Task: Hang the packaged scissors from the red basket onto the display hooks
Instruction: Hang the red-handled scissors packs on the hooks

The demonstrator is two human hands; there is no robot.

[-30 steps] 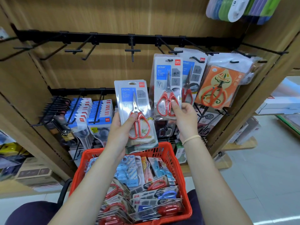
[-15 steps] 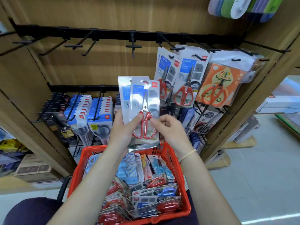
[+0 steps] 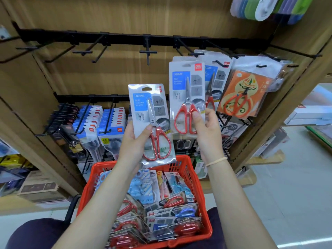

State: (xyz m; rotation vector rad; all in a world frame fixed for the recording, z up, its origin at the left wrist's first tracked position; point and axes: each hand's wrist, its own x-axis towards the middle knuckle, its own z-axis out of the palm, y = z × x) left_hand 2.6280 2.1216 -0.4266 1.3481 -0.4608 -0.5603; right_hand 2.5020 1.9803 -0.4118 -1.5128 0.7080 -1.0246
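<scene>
My left hand (image 3: 133,146) grips a pack of red-handled scissors (image 3: 151,123) above the red basket (image 3: 181,163), which rests on my lap full of several more scissor packs. My right hand (image 3: 206,133) pinches a second red-handled scissors pack (image 3: 186,97) by its lower edge and holds it raised, its top just below a black display hook (image 3: 195,54) on the upper rail. Matching packs (image 3: 215,76) hang behind it on that hook and the one to its right.
An orange gourd-print scissors pack (image 3: 240,94) hangs further right. Bare black hooks (image 3: 148,52) line the upper rail to the left. A lower rail carries blue-carded packs (image 3: 100,123). Wooden shelf posts stand either side; a tiled floor (image 3: 287,194) lies to the right.
My right hand took one pack off the pair held together in my left hand and lifted it up and right toward the hook. The left hand stayed in place with the other pack.
</scene>
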